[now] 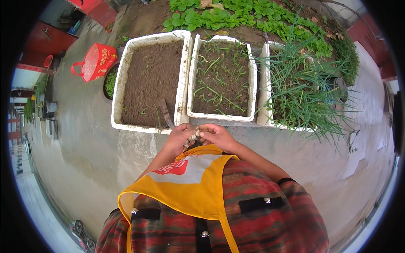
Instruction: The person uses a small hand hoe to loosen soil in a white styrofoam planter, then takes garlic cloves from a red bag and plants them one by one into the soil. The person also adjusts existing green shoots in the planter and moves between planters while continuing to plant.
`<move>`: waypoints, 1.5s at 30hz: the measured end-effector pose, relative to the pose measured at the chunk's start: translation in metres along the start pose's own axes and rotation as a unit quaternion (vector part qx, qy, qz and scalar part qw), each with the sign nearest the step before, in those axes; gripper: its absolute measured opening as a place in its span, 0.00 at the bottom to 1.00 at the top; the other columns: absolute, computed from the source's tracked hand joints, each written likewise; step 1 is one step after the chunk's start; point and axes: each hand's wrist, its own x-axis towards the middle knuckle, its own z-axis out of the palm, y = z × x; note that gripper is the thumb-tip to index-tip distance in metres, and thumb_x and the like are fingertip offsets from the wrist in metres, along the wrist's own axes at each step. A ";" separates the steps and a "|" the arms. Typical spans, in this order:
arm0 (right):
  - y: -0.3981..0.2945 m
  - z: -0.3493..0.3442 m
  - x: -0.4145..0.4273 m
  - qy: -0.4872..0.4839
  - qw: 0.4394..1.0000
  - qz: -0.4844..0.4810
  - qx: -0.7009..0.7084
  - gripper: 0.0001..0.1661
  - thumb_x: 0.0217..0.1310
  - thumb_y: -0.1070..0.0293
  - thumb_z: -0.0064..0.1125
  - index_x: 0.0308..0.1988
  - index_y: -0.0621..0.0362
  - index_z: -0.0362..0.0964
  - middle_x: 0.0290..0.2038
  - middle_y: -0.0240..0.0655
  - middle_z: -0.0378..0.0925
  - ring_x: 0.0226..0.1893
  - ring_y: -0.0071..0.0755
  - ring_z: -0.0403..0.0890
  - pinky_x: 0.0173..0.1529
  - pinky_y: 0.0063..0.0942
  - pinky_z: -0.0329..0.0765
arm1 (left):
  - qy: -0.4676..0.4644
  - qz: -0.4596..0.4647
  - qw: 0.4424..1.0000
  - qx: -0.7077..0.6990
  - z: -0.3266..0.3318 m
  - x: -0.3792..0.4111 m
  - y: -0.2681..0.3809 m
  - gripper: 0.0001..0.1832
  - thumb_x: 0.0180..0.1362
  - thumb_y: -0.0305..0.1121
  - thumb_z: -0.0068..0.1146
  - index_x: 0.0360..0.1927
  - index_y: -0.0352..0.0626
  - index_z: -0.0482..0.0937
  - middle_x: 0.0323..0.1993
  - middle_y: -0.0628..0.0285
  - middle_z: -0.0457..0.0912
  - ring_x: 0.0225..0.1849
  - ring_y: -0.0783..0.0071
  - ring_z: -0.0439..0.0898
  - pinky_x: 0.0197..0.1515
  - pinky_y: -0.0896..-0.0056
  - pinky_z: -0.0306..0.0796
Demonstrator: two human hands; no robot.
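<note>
Near the front edge of the foam planters, my left hand is closed around pale, knobbly pieces that look like garlic cloves or small bulbs. Fingers of my right hand pinch the same pieces from the other side. A trowel or similar hand tool leans in the soil of the left foam box, its lower end hidden at my left hand. That box has brown soil and a few thin sprouts. The middle foam box bears scattered green shoots.
Long green onion-like leaves spill from the right foam box. A red bucket and a round pot of small greens stand left of the boxes. Leafy plants grow in the bed behind. Wet concrete surrounds me.
</note>
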 end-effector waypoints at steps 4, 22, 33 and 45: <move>-0.005 -0.009 -0.009 -0.004 1.000 0.024 -0.013 0.15 0.60 0.68 0.55 0.47 0.60 0.68 0.36 0.30 0.76 0.33 0.19 0.76 0.36 0.20 0.76 | 0.007 -0.006 0.999 0.053 0.012 -0.003 -0.007 0.10 0.53 0.35 0.61 0.29 0.40 0.74 0.21 0.67 0.75 0.17 0.81 0.71 0.18 0.80 0.63; 0.016 -0.092 -0.035 0.173 0.983 -0.024 -0.055 0.09 0.55 0.73 0.59 0.38 0.61 0.69 0.32 0.33 0.77 0.31 0.22 0.77 0.33 0.21 0.77 | 0.133 0.107 0.984 0.046 -0.034 0.033 -0.017 0.13 0.52 0.40 0.61 0.27 0.41 0.74 0.20 0.66 0.77 0.15 0.81 0.70 0.17 0.80 0.62; 0.034 -0.099 -0.046 0.295 0.947 -0.007 -0.122 0.11 0.55 0.72 0.58 0.40 0.64 0.74 0.30 0.29 0.77 0.28 0.18 0.75 0.32 0.20 0.75 | 0.200 0.139 0.962 0.124 -0.091 0.109 -0.013 0.17 0.47 0.40 0.65 0.29 0.37 0.74 0.22 0.63 0.77 0.18 0.77 0.74 0.21 0.75 0.67; 0.047 -0.049 -0.035 0.298 0.944 0.035 -0.137 0.09 0.55 0.73 0.58 0.37 0.64 0.73 0.30 0.32 0.76 0.28 0.21 0.76 0.31 0.20 0.76 | 0.180 0.184 0.958 0.127 -0.121 0.101 -0.037 0.11 0.44 0.34 0.60 0.27 0.36 0.77 0.19 0.58 0.78 0.20 0.74 0.78 0.28 0.70 0.72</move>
